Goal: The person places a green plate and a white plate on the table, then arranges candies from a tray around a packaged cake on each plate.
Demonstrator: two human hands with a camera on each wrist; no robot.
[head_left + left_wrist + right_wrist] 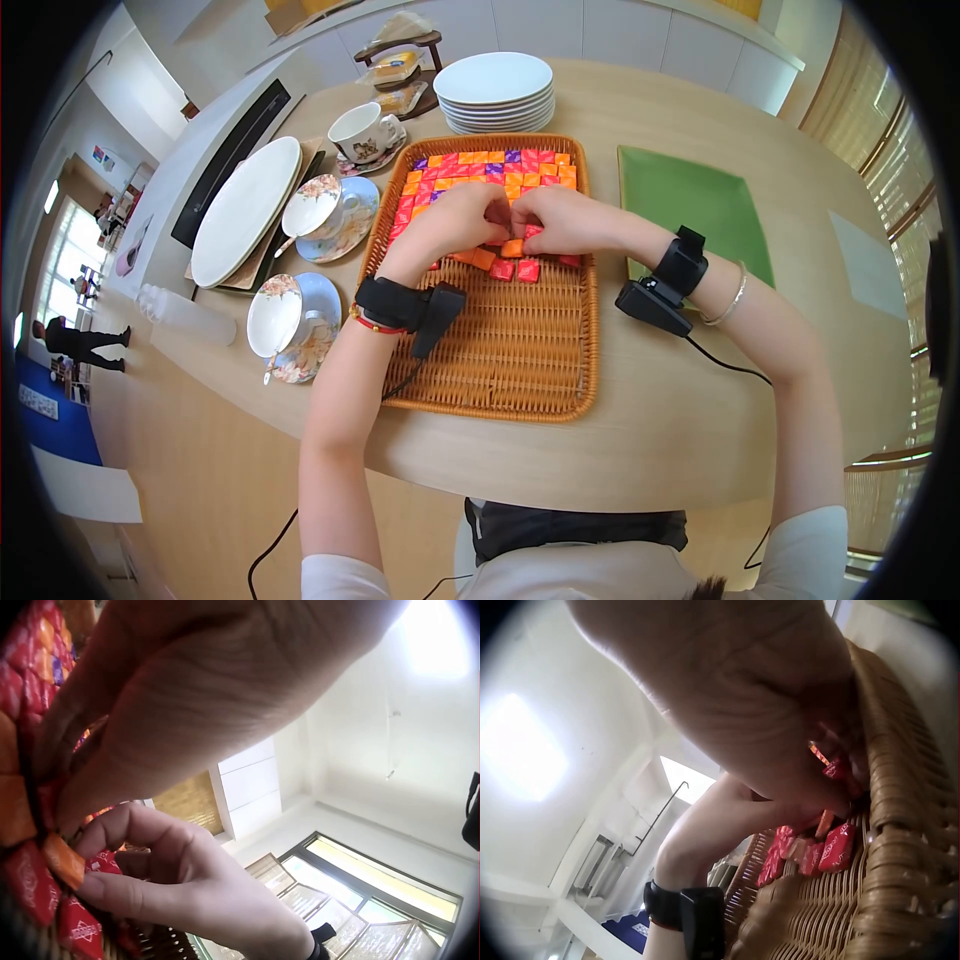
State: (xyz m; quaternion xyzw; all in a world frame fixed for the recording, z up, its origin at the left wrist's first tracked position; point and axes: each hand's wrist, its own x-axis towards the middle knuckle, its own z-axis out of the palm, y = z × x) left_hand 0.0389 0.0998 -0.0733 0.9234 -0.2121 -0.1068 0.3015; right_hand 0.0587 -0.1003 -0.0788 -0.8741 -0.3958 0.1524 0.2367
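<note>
In the wicker basket (490,370), rows of red, orange and purple wrapped pieces (470,170) lie packed toward the far end. My left hand (462,220) bends over their near edge, thumb and fingertips round a red piece (49,801), partly hidden by the hand. Facing it from the right, my right hand (565,220) pinches an orange piece (64,859) between thumb and finger, low against the rows. Two red pieces (502,269) (528,270) lie just on the near side of the hands. The hands are close together, fingertips almost meeting.
Right of the basket lies a green square plate (700,210). Behind it is a stack of white plates (495,80). Floral cups on saucers (335,230), large white oval plates (245,212) and a clear plastic item (185,313) stand left. A person (80,343) is in the background.
</note>
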